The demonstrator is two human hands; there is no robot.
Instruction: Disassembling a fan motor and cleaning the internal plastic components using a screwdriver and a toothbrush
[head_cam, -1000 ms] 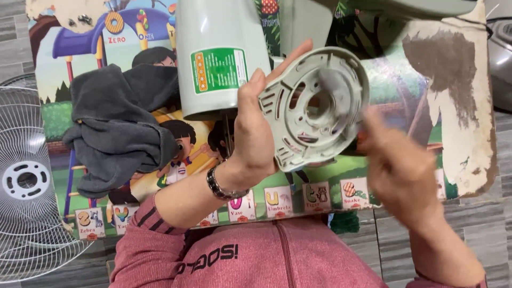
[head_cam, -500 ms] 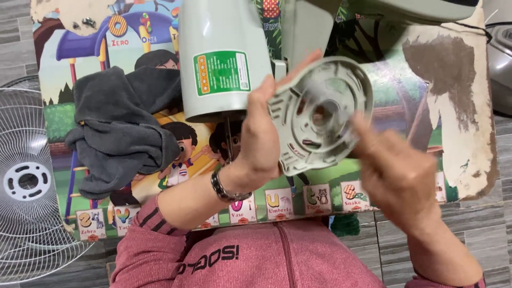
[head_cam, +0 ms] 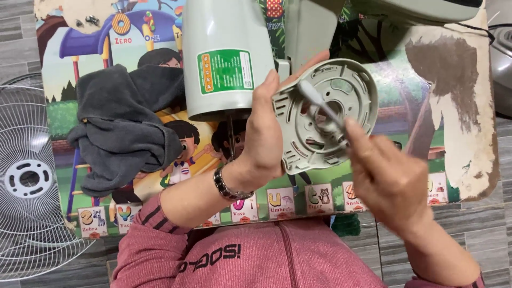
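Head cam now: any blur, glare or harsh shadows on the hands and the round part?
Head view: even, soft light, no glare. Left hand and round grey plastic part are sharp; the cotton swab in the right hand is slightly soft. Faint shadows under the dark cloth.

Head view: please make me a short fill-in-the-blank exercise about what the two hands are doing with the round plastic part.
1. The left hand holds a round grey ____ part.
2. The right hand pushes a cotton ____ against that part.
3. A dark grey ____ lies on the picture mat.
4. A wire fan ____ lies on the floor.

Missing words: plastic; swab; cloth; guard
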